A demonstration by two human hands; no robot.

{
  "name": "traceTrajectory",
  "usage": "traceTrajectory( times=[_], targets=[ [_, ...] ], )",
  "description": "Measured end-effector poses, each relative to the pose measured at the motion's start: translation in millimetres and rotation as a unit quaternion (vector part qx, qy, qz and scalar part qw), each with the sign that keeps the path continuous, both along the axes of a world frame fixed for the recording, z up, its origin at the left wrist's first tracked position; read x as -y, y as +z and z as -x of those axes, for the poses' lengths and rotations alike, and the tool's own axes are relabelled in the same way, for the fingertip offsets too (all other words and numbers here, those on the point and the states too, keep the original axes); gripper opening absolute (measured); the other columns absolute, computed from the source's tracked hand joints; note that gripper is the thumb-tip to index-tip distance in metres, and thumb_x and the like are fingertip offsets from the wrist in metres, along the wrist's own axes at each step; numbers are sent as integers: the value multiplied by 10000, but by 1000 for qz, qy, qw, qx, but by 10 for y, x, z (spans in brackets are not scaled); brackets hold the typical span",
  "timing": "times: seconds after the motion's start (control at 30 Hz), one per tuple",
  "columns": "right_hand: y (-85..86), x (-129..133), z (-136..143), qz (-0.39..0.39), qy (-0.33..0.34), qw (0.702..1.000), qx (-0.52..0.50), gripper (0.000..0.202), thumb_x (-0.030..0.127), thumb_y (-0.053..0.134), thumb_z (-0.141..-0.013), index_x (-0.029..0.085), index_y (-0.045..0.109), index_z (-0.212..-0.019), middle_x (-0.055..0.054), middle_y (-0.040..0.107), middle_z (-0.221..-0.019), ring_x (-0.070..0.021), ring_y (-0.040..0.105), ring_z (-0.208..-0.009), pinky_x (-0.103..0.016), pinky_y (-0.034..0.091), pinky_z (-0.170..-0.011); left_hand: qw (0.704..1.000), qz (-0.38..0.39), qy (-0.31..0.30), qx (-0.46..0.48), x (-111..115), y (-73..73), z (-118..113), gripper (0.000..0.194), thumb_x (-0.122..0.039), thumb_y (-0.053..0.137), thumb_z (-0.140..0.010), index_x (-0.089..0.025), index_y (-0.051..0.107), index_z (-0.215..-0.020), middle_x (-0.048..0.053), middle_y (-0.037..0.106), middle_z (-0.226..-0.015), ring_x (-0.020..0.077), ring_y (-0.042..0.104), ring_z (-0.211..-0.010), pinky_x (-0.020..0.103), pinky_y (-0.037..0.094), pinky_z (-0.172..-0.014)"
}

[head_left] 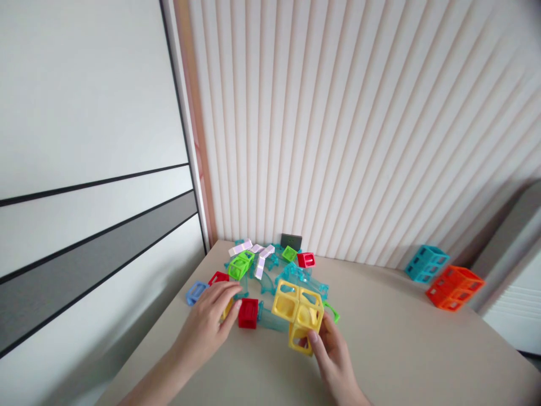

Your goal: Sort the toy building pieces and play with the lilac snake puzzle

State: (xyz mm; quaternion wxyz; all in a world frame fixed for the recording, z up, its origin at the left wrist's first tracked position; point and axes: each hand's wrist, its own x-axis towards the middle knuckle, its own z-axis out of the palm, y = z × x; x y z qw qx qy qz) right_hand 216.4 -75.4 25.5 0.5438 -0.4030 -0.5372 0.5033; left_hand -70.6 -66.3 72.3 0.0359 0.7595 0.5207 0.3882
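Note:
My right hand (336, 352) grips an L-shaped cluster of yellow open-frame cube blocks (298, 310) by its lower right side, raised in front of me. Between the thumb and fingers of my left hand (211, 313) is a yellow cube block (227, 310), mostly hidden by the hand. Just right of the left fingertips stands a red cube block (248, 313). A blue cube block (196, 293) and another red block (218, 277) lie just beyond the left hand. Clear teal track pieces (273, 319) lie between the two hands.
Toward the wall are green blocks (240, 266), white-lilac pieces (262, 260), a red block (306, 259) and more teal pieces (296, 274). A black box (291, 242) stands against the ribbed panel (296, 141). Teal (426, 263) and orange block stacks (454, 288) stand at right on the table (380, 338).

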Motion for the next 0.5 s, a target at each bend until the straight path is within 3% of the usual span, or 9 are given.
traceTrajectory(
  times=[0.1,0.23,0.5],
  targets=[
    [-25,15,7,-1,8,1000,6,518,593,670,-867,218,603,-1217,-79,690,-889,-213,657,-731,-331,582,-665,994,-7,55,-95,50,-231,300,371,-319,519,-955,-215,638,-1291,116,700,-1270,283,667,-1159,418,528,-1025],
    [-29,10,12,-2,11,1000,7,501,582,659,-881,212,610,-1215,-84,686,-910,-212,655,-733,-329,577,-662,984,-3,54,-170,151,-534,399,382,-323,541,-948,-219,630,-1305,117,690,-1296,291,654,-1194,417,534,-1029],
    [18,-3,23,-1,-4,1000,4,481,590,667,-872,213,631,-1170,-73,674,-898,-203,647,-723,-327,577,-662,991,9,80,-106,219,-647,316,145,-311,529,-944,-231,634,-1004,105,667,-1190,262,695,-1091,379,587,-933]
  ],
)
